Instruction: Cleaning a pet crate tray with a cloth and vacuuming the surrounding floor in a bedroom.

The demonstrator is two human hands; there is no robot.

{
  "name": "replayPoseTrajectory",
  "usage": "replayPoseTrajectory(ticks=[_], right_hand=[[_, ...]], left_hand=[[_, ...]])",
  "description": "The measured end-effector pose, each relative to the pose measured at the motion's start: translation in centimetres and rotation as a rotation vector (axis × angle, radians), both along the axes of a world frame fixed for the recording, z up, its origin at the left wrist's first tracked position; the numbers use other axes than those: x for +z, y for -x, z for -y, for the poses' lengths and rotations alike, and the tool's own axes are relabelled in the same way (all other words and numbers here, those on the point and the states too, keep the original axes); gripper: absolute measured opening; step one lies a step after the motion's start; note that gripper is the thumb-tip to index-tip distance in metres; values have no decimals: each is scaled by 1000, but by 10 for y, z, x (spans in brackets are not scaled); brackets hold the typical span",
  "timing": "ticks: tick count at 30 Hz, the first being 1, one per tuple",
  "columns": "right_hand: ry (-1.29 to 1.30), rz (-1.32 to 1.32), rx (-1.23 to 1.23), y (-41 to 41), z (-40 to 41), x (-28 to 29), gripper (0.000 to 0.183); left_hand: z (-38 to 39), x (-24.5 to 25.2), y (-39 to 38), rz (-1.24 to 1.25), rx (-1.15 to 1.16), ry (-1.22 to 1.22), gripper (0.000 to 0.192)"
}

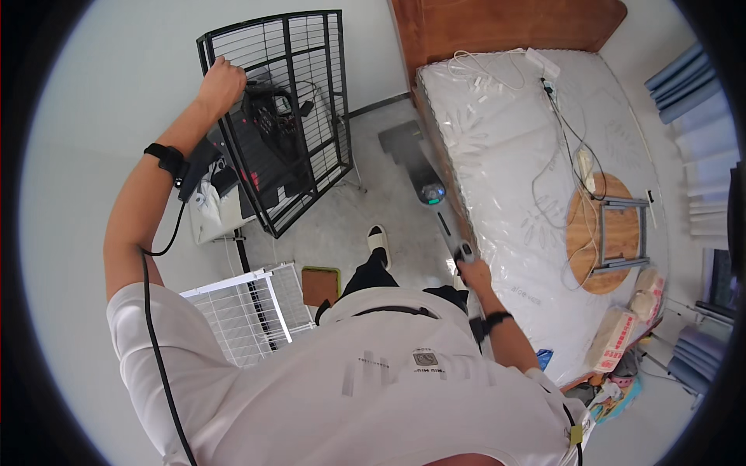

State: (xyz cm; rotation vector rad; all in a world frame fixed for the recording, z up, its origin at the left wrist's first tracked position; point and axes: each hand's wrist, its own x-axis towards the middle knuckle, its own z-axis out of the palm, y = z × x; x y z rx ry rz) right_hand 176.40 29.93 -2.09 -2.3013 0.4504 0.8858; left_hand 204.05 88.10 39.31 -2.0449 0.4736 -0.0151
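Observation:
At the upper left, my left hand (223,84) is closed around the edge of a black metal wire-grid panel (291,64), which stands tilted. Behind its bars is a table (224,230) heaped with dark electronic equipment and other items. My right hand (475,274) grips the handle of a grey cordless floor cleaner (426,185) with a lit round display. Its blurred floor head (402,137) rests on the grey floor between the panel and the bed. I cannot tell whether the head touches the bed's side.
A plastic-covered mattress (501,180) lies right, bearing cables, a folded round wooden table (577,233) and wrapped packages (612,338). A white wire rack (239,309) and a brown box (320,286) stand lower left. My slippered foot (379,239) is on the floor.

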Motion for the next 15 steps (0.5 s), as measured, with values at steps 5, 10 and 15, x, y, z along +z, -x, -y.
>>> replayPoseTrajectory(ticks=[5,10,15], right_hand=[[-129,-130,-89,100,60,46,40],[-356,-235,-471,115,57,122,31],[-422,-137,-548,75,35,114,29]], left_hand=[[1,1,6,15,-57,49,10],[18,5,14,-4,-56,52,9],[21,4,24,11,-74,37,9]])
